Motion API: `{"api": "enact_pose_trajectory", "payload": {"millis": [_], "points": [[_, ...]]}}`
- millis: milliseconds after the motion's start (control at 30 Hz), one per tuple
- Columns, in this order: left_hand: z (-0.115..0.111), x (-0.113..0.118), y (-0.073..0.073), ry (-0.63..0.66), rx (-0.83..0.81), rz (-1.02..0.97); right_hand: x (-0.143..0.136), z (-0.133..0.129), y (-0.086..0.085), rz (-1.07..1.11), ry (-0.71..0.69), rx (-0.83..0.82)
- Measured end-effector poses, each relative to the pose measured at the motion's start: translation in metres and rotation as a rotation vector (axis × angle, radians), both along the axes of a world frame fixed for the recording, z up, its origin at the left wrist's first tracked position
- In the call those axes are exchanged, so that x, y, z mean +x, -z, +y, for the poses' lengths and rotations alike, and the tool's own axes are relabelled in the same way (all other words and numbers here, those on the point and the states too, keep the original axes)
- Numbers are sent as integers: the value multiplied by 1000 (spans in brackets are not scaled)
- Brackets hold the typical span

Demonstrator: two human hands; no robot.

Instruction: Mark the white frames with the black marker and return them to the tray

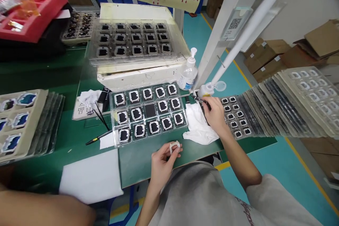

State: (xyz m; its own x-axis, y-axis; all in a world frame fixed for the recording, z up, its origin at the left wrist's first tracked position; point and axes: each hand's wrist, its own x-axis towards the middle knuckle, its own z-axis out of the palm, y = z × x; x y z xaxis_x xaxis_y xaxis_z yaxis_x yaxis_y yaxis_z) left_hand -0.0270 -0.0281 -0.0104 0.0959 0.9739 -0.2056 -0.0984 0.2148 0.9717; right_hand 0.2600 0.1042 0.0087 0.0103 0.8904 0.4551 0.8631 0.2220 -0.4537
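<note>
1. Nearest the camera: the grey shirt [201, 197] of the person at work; at the lower left lies a bare forearm [45, 206], apart from this person's own two arms and apparently a co-worker's

2. Left hand [162, 166]: grip narrow, fingertips closed about a small white frame [174, 145]; the frame is held over the worktop [143, 159], in front of the clear tray [129, 107]

3. Right hand [215, 113]: grip narrow, holding a slim metal tool [197, 97] whose tip points left, beside a small bottle [207, 90] with its round cap [220, 85] swung aside; contact between tool and bottle cannot be told

4. Progress, as judged: fourteen of the tray's fifteen cells carry white-framed parts [166, 123]; one middle-row cell shows only a dark square [150, 111]; work on the frame in hand appears unfinished; whether the stacked trays [270, 102] at right are done or waiting cannot be told

5. Edges: the worktop's front edge runs close by the left hand; a bare green strip between tray and edge offers the best room

6. Tighter ground: small bottle, pump bottle [188, 74], white cloth [200, 123] and stacked trays crowd the right hand; slim black tools [102, 117] lie just left of the tray
</note>
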Motion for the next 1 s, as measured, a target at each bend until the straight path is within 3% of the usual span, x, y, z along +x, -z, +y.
{"api": "enact_pose_trajectory", "payload": {"millis": [133,233,400,600,767,933,1000], "points": [[0,0,0,-7,-4,-1,-1,-6,-6,18,14,7],[-1,0,0,-22,-16,5,-1,-25,-19,43,24,7],[-3,-1,0,-26,-40,17,7,-86,-41,54,-62,-83],[-6,-3,6,-26,-28,20,0,-148,-33,-131,-122,-212],[-5,-2,5,-74,-20,-13,-36,-139,-26,-243,-238,-136],[-5,0,4,-139,-12,-27,-62,-109,-24,-158,-350,-334],[-6,1,4,-157,-11,-29,-64,-104,-22,-80,-359,-341]]}}
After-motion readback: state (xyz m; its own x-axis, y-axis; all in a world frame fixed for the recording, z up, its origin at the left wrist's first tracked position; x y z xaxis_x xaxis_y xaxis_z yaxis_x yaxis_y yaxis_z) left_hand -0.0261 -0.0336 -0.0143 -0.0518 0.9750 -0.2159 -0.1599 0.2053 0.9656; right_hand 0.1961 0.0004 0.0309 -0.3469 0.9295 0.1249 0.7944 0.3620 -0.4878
